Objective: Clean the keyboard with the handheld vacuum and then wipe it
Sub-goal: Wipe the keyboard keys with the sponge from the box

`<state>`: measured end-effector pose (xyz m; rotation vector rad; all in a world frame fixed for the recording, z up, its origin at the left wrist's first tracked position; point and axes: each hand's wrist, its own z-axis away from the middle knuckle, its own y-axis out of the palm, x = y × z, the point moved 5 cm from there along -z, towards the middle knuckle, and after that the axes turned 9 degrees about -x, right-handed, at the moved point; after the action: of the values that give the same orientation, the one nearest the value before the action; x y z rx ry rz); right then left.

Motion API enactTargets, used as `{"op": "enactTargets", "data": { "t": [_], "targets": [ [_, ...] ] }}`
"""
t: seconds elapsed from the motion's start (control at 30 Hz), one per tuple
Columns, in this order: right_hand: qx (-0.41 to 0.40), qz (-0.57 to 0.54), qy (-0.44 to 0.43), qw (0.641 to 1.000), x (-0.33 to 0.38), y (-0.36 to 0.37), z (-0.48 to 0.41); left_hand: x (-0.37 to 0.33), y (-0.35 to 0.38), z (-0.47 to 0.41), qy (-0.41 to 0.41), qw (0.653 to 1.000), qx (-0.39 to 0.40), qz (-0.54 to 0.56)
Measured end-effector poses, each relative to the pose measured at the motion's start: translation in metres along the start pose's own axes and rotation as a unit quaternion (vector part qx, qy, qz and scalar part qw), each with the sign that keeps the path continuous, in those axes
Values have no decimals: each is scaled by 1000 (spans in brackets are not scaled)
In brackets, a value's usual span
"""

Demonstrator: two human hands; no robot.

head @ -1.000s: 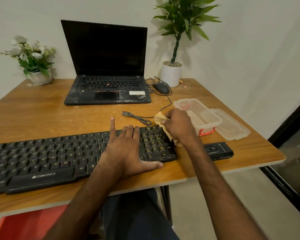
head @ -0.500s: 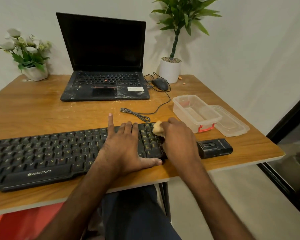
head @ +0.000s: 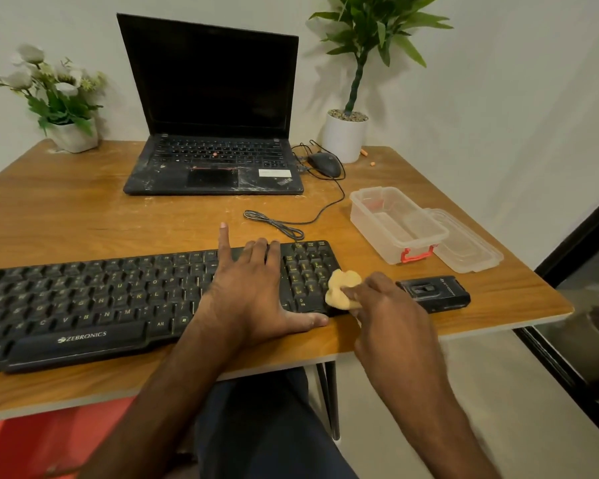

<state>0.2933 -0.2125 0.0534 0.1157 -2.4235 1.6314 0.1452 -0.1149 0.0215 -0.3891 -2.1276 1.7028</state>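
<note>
A black Zebronics keyboard [head: 94, 299] lies along the near edge of the wooden table [head: 83, 209]. My left hand [head: 253, 288] rests flat on its right part, fingers straight, index finger reaching past the top edge. My right hand [head: 384, 305] grips a bunched yellow cloth [head: 341, 288] and holds it on the number pad at the keyboard's near right corner. The black handheld vacuum [head: 436, 293] lies on the table just right of my right hand.
A dusty open laptop [head: 215, 133] stands at the back, with a wired mouse [head: 324, 164] and its looped cable [head: 281, 226] beside it. A clear plastic box [head: 395, 223] and its lid [head: 467, 243] sit at right. Potted plants [head: 346, 133] [head: 66, 108] occupy the back corners.
My right hand has drawn the cloth from the top right of the keyboard down across the number pad to its near right corner. My left hand has stayed in place.
</note>
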Motion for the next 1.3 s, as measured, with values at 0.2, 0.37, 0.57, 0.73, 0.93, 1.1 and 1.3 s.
{"op": "enactTargets", "data": {
  "t": [0.2, 0.37, 0.57, 0.73, 0.93, 1.1, 1.3],
  "targets": [
    [-66, -21, 6, 998, 5, 13, -51, -1, -2, 1, 3, 1000, -2, -3],
    [-63, -6, -86, 994, 25, 39, -116, -1, -4, 1, -2, 1000, 3, -2],
    [-32, 5, -97, 995, 11, 24, -62, 0, 0, 1, -6, 1000, 6, 8],
    [2, 18, -84, 996, 5, 1, -12, 0, 3, 1, -3, 1000, -7, 7],
    [-75, 2, -78, 994, 17, 19, -71, 0, 3, -1, -2, 1000, -3, 10],
    [-89, -53, -66, 992, 18, 24, -120, 0, 2, -1, -7, 1000, -3, 2],
    [-64, -46, -125, 989, 17, 21, -50, 0, 3, 0, -4, 1000, -3, 14]
  ]
}}
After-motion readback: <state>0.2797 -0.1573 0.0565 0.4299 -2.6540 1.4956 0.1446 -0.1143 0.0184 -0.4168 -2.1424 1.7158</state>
